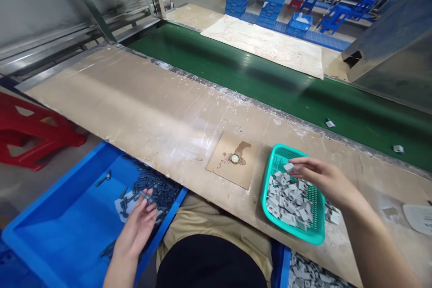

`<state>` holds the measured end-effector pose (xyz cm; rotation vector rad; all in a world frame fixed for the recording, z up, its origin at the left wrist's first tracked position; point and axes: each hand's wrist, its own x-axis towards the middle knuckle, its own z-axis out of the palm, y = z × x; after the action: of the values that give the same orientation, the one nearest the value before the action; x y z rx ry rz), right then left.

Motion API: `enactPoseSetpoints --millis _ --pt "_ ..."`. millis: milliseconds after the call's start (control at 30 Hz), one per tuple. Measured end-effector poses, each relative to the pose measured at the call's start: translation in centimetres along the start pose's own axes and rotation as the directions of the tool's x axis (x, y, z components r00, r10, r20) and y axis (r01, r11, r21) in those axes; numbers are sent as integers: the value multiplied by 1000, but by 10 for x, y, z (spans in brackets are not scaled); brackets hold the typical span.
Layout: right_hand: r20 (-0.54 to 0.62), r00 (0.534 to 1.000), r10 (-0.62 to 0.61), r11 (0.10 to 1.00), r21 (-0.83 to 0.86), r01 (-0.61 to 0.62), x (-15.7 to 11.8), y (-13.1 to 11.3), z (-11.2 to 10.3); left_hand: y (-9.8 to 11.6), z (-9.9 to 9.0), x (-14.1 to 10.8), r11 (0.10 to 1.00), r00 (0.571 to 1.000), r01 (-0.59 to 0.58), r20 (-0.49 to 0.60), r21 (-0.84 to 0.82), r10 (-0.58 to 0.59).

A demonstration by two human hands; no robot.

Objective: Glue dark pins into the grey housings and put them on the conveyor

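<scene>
My left hand (140, 222) is above the blue bin (57, 229) at the left, palm up. Its fingertips are closed on a small dark, slim plastic part (147, 196). Many similar dark parts (168, 191) lie heaped in that bin. My right hand (326, 180) is over the green basket (317, 234), pinching a small grey block (289, 167) between thumb and fingers. More grey blocks (290, 202) of the same sort fill the basket. Left of it, a cardboard square (221, 155) carries a small round cap-like piece (235, 158) beside a brown stain.
Beyond the brown worktop (135, 94) runs a green conveyor belt (202, 58), with two small grey pieces (398, 149) on it. A whitish board (266, 45) lies across its far side. A red stool (37, 130) stands at left. More grey blocks (310, 274) lie below the worktop.
</scene>
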<state>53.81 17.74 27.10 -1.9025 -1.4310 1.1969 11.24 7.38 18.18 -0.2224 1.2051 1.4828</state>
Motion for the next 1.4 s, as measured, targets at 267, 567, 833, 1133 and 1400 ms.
enactPoseSetpoints --millis 267,567,833,1133,1400 --pt "150 980 133 792 578 -196 7 -10 24 -21 59 -28 992 936 124 334 -12 -113" --pt "55 995 -79 947 316 58 16 -44 75 -58 91 -33 969 827 161 510 189 -237" --pt "47 815 -577 749 -366 552 26 -34 113 -76 99 -39 965 847 157 474 210 -240" --pt "107 773 -625 682 -407 608 32 -17 122 -74 100 -36 961 890 117 404 251 -214" --pt "-32 879 -476 876 -101 471 16 -35 112 -84 111 -32 970 921 104 347 220 -177"
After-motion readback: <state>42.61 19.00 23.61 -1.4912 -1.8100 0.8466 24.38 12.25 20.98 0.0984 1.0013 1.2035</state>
